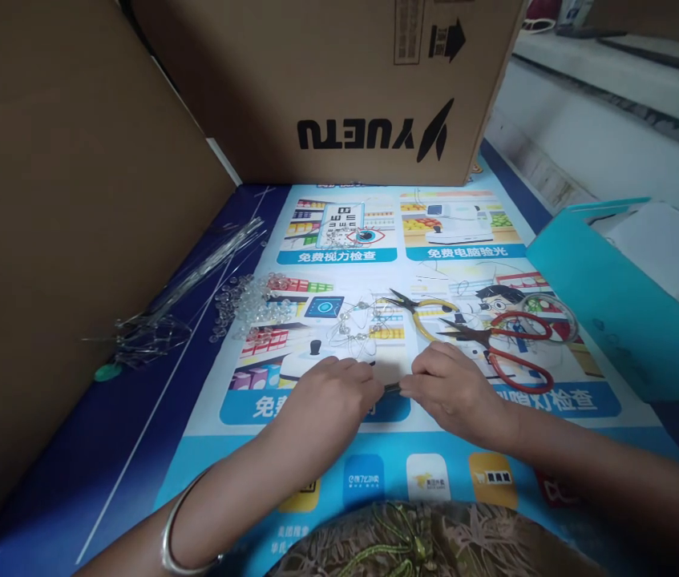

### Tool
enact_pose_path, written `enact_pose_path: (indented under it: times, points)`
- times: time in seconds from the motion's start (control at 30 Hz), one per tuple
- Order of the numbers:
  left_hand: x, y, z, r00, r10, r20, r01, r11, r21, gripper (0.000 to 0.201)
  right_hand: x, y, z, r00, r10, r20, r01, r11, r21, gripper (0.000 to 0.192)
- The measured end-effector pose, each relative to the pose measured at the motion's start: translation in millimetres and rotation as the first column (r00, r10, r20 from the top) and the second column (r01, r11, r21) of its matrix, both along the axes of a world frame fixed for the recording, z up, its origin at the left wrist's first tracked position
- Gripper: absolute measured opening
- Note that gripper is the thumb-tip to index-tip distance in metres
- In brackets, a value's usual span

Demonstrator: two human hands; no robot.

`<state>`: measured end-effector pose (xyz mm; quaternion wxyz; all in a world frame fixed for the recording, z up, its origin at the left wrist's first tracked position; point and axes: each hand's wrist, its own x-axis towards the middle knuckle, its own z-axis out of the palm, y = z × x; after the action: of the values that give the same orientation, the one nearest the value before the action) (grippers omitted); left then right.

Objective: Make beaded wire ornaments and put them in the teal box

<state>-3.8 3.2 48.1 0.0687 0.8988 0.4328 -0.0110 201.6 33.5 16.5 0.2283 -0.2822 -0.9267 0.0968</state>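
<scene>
My left hand (339, 397) and my right hand (462, 397) face each other low over the printed sheet. Their fingertips pinch opposite ends of a short, thin, dark rod-like piece (392, 387); its exact kind is too small to make out. Just beyond the hands lie thin wires strung with clear beads (360, 324). Yellow-handled pliers (423, 308) rest past my right hand, beside red-handled scissors (501, 340). A heap of loose clear beads (255, 304) sits beyond my left hand.
A bundle of thin silvery wires (200, 280) lies at the left near a green disc (107, 372). A clear ring-shaped roll (564, 316) is by the scissors. Cardboard (339, 80) walls off the back and left; a teal box (621, 320) stands right.
</scene>
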Motion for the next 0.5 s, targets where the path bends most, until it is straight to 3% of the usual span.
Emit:
enact_pose_path:
  times: [0.2,0.37,0.5]
  points:
    - [11,4,19.2,0.996,0.022,-0.089,-0.004,0.982,0.190,0.015,-9,6,28.8,0.945,-0.071,0.318,0.054,0.997,0.062,0.010]
    - [14,28,32.1,0.993,0.048,-0.106,-0.016,0.959,0.283,0.015,-22,32,48.7,0.918,-0.109,0.382,0.084,0.993,0.082,0.010]
    - [12,45,32.2,0.989,0.112,-0.093,-0.080,0.952,0.296,0.013,-31,51,47.8,0.903,-0.213,0.374,0.187,0.977,0.107,0.011]
